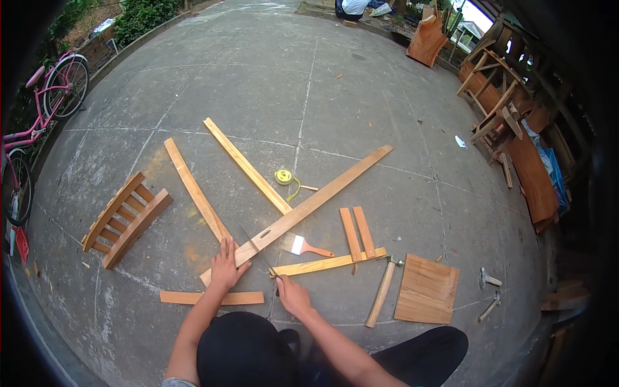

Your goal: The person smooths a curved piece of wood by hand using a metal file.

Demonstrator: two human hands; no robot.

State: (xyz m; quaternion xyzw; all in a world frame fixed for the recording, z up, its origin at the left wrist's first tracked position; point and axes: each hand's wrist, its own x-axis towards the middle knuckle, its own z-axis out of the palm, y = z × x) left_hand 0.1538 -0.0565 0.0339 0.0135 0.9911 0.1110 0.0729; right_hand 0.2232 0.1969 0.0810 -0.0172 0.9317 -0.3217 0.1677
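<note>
A long wooden board (pixel 322 196) lies diagonally on the concrete, with a slot near its lower end. My left hand (pixel 225 266) presses on that lower end, its fingers spread over the wood. In my right hand (pixel 294 295) is the handle of a thin-bladed tool, seemingly a saw (pixel 263 257), with its blade lying across the board just right of my left hand. Beneath the board, one narrow strip (pixel 248 166) and another strip (pixel 196 190) run up and to the left. A short plank (pixel 245 298) lies below my left hand.
A brush (pixel 309 248), tape measure (pixel 283 177), yellowish strip (pixel 322 264), two short slats (pixel 356 233), hammer (pixel 382 293) and square panel (pixel 427 288) lie to the right. A slatted frame (pixel 127 219) and pink bicycle (pixel 40 122) are left. A person (pixel 351 8) sits far ahead.
</note>
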